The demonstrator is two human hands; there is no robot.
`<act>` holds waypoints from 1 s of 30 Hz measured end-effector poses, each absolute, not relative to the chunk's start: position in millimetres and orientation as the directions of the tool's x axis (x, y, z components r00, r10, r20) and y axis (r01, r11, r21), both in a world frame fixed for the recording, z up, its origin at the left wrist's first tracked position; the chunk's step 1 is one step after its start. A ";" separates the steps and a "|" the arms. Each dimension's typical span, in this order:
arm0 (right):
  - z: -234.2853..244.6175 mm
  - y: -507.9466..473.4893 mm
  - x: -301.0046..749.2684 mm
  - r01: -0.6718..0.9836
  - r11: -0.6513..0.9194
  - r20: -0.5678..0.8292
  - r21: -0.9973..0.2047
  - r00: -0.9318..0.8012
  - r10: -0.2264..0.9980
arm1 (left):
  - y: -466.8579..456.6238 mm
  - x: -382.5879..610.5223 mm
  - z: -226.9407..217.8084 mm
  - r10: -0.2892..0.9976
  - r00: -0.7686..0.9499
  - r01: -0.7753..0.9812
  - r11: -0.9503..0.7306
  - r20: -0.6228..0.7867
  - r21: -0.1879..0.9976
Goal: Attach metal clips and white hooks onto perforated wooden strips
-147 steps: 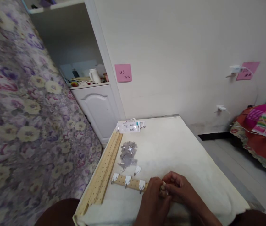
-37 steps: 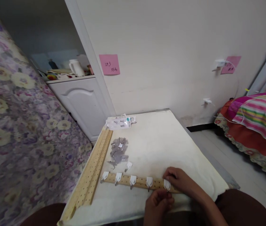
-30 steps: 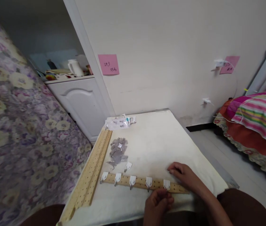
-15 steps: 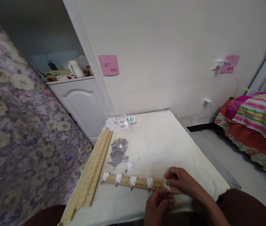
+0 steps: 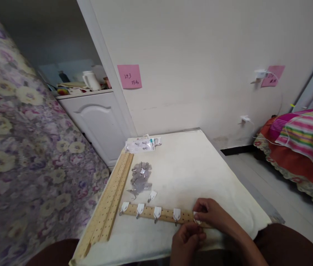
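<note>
Strip (image 5: 167, 215) at lower centre looks light and stiff, best held by its edges; the right hand (image 5: 210, 213) pinches a white hook (image 5: 195, 214), while whether the left hand (image 5: 186, 238) just below grips, I cannot tell.

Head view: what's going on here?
At a perforated wooden strip, a person's right hand is on the rightmost white hook, partly covering it; the left hand is just below, by the strip's near edge. Four more white hooks sit along the strip. Beyond it lie one loose white hook and a cluster of clear hooks.
</note>
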State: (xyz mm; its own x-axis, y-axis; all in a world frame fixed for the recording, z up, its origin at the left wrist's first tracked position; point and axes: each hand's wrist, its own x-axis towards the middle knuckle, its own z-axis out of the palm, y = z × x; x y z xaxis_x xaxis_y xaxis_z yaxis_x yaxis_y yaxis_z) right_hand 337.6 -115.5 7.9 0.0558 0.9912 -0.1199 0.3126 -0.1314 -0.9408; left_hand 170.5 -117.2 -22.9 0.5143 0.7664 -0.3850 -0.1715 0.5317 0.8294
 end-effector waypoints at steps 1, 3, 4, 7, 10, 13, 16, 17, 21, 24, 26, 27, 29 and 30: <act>7.8 -115.7 337.2 0.310 -0.132 -0.121 -0.942 0.054 0.991 | -117.4 170.8 -22.3 0.769 0.511 -0.168 0.527 -0.384 0.833; 7.2 -116.1 336.7 0.303 -0.128 -0.119 -0.944 0.047 0.992 | -117.8 171.2 -21.7 0.770 0.507 -0.170 0.530 -0.388 0.831; 6.9 -116.3 336.7 0.302 -0.124 -0.116 -0.945 0.044 0.992 | -117.8 171.3 -21.8 0.769 0.507 -0.176 0.535 -0.390 0.826; 6.0 -116.2 337.2 0.311 -0.120 -0.113 -0.943 0.041 0.993 | -117.5 171.8 -23.4 0.768 0.503 -0.196 0.549 -0.397 0.813; 5.2 -115.5 337.9 0.333 -0.132 -0.123 -0.934 0.046 0.991 | -117.9 172.5 -25.9 0.781 0.467 -0.188 0.546 -0.415 0.816; 4.3 -114.9 338.3 0.329 -0.129 -0.122 -0.935 0.042 0.992 | -119.6 173.6 -27.8 0.782 0.451 -0.207 0.560 -0.430 0.802; 3.5 -114.8 338.3 0.310 -0.127 -0.123 -0.942 0.034 0.992 | -121.6 174.9 -28.0 0.757 0.484 -0.255 0.603 -0.440 0.756; 3.2 -114.8 338.3 0.310 -0.126 -0.122 -0.942 0.032 0.992 | -122.0 175.2 -27.7 0.749 0.494 -0.272 0.615 -0.441 0.740; 2.4 -114.8 338.3 0.314 -0.116 -0.115 -0.942 0.022 0.993 | -121.6 174.3 -23.9 0.742 0.519 -0.317 0.628 -0.424 0.711; 2.9 -115.1 337.8 0.297 -0.119 -0.120 -0.947 0.015 0.993 | -120.9 172.4 -19.6 0.745 0.514 -0.297 0.619 -0.424 0.727; 3.9 -115.4 337.4 0.305 -0.120 -0.120 -0.945 0.018 0.993 | -121.0 171.6 -16.9 0.743 0.513 -0.277 0.618 -0.431 0.735; 4.4 -115.5 337.4 0.312 -0.119 -0.118 -0.942 0.021 0.993 | -121.2 171.5 -16.0 0.741 0.513 -0.273 0.619 -0.432 0.736; 5.4 -115.8 337.6 0.325 -0.121 -0.119 -0.938 0.026 0.993 | -121.6 171.8 -15.3 0.739 0.517 -0.284 0.623 -0.431 0.729; 5.8 -115.9 337.8 0.328 -0.121 -0.119 -0.937 0.025 0.993 | -121.8 172.2 -15.7 0.739 0.519 -0.296 0.627 -0.430 0.720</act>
State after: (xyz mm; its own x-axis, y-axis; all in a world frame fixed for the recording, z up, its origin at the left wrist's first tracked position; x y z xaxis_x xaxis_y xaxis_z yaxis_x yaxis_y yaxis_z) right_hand 337.8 -115.9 5.8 0.0248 0.9926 -0.1191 0.3277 -0.1206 -0.9370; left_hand 172.2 -121.8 -15.7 0.5193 0.7385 -0.4300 -0.2958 0.6274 0.7203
